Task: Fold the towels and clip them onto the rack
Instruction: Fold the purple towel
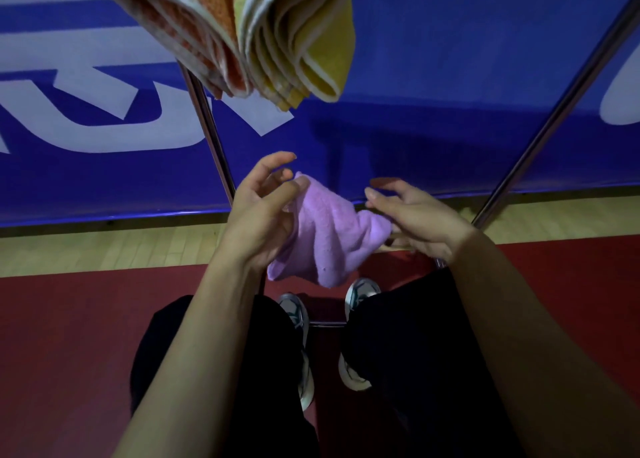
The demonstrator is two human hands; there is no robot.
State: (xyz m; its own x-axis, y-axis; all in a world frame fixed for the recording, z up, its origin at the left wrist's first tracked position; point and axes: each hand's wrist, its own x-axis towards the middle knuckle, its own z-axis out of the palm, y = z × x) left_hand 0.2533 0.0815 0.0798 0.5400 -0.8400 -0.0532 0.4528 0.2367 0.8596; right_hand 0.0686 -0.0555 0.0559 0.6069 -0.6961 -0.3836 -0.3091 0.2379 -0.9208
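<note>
Your left hand [258,215] pinches the top corner of the purple towel [329,232] with thumb and finger. Your right hand [412,215] has loose fingers spread a bit; the towel's other end touches its palm side (you cannot tell if it grips). The towel hangs bunched between both hands, above your shoes [294,312]. Up top, an orange towel [180,24] and a yellow towel [304,41] hang folded, side by side. Two rack poles [207,125] slant down past a blue banner [450,111].
</note>
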